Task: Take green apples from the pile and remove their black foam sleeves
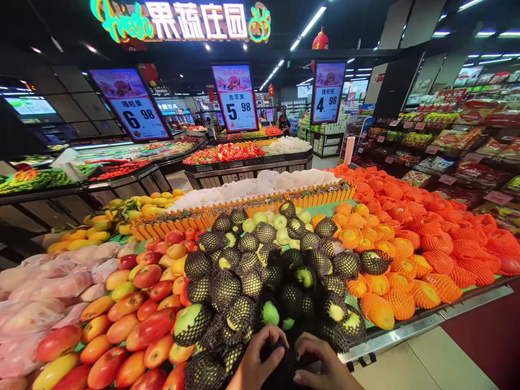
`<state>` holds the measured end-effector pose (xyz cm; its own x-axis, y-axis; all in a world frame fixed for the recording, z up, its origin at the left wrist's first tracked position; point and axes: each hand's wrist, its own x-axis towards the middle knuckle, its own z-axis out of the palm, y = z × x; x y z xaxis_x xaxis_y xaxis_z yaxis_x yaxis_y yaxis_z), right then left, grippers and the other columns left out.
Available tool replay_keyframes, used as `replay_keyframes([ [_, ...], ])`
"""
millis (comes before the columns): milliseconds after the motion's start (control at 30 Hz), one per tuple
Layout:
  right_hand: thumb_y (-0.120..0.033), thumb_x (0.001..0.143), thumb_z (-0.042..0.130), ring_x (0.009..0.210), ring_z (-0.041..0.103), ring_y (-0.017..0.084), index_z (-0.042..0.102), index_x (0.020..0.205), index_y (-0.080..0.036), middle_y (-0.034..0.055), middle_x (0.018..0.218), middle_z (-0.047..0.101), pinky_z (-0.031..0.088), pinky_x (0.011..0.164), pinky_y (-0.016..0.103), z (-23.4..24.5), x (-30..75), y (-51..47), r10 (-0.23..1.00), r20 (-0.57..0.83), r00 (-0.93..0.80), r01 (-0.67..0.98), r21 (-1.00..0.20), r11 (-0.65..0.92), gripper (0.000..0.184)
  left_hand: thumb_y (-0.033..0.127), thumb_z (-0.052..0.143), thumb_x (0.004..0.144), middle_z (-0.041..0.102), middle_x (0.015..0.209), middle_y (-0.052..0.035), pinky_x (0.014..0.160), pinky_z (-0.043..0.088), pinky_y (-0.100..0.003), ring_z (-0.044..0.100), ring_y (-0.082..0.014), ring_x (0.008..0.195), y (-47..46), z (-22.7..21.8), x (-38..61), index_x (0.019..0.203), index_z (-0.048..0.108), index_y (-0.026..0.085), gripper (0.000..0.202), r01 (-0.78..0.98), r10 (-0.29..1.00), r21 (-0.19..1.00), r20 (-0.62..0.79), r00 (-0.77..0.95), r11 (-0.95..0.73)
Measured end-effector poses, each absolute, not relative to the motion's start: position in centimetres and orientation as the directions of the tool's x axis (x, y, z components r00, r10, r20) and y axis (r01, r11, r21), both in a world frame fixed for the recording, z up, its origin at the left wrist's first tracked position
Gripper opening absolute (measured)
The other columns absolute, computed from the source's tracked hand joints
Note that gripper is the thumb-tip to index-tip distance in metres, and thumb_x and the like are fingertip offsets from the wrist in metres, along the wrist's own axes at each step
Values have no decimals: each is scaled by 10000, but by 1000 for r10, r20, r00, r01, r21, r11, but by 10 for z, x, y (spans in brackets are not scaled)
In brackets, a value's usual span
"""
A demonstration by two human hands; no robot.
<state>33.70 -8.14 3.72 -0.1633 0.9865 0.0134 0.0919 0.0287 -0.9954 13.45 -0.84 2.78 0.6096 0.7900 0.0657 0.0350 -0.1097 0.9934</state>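
My left hand (260, 357) is at the bottom centre, its thumb and fingers curled in toward each other. Close beside it, my right hand (319, 363) is curled the same way, facing the left. Something dark fills the space within and between the fingers, too deep in shadow to make out. Just beyond both hands lies a heap of green apples in black foam nets (225, 290). One green apple (190, 322) shows bare out of its net to the left of my hands. Several apples without nets (280, 222) lie at the back of the heap.
Red and yellow apples (142, 325) lie left of the heap, bagged pale fruit (49, 292) farther left. Netted oranges (402, 298) and red-netted fruit (439, 233) lie right, behind a metal stand edge (430, 322). An orange picket divider (244, 208) runs behind. Price screens (235, 97) hang above.
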Motion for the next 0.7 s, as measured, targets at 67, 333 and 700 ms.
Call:
replay_keyframes([
  [67, -598, 730, 796, 817, 563, 203, 668, 799, -193, 27, 847, 610, 424, 737, 303, 39, 366, -80, 983, -35, -182, 55, -998, -25, 430, 520, 587, 907, 554, 836, -21, 753, 366, -293, 488, -167, 803, -10, 27, 165, 785, 393, 211, 384, 21, 791, 994, 74, 607, -109],
  [333, -658, 835, 656, 788, 543, 202, 680, 860, -215, 10, 776, 599, 434, 746, 313, 49, 460, -68, 994, -107, 9, 6, -994, -107, 444, 286, 729, 787, 456, 887, 7, 720, 327, -264, 401, -137, 800, -18, 41, 240, 833, 442, 203, 303, 45, 766, 999, -34, 642, 7],
  [700, -751, 631, 769, 678, 510, 168, 657, 783, -187, -27, 673, 526, 453, 687, 295, 7, 492, -60, 957, -133, -258, 109, -988, -108, 594, 280, 645, 826, 489, 812, -6, 689, 332, -270, 429, -146, 744, -14, 42, 277, 798, 603, 162, 128, 136, 913, 990, -17, 407, -42],
])
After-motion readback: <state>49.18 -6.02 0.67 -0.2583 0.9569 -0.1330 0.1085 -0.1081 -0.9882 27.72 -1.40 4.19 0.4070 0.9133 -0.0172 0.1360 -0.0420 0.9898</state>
